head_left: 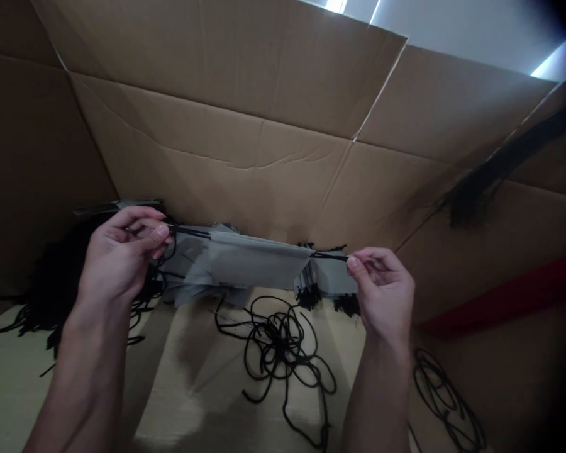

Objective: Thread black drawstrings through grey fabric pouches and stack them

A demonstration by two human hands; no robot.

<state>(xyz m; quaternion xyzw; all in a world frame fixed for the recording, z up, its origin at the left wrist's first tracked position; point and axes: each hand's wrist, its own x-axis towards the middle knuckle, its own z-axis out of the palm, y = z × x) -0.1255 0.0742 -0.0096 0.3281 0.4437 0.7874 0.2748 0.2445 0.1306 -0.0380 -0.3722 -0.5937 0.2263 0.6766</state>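
— Brown corrugated cardboard panels (226, 163) rise behind everything, yes? What's between the hands?

— One flat grey rectangular sheet (259, 259), hanging level from a thin black cord (332, 256) that runs along its top edge.

— How do the hands stand?

— Well apart, forearms rising from the bottom of the view. The left hand (117, 255) is curled, with thumb and forefinger in a narrow pinch on the cord. The right hand (382, 289) pinches the other end the same way, and the cord runs straight between them.

— What's around them?

— Behind the sheet sits a heap of similar grey sheets (183, 270) with black cord ends. Below it, a loose tangle of black cord (278, 346) lies on a pale tan surface (170, 384). Another black coil (446, 402) lies beside the right forearm, and a dark mass of cords (61, 283) lies behind the left wrist.
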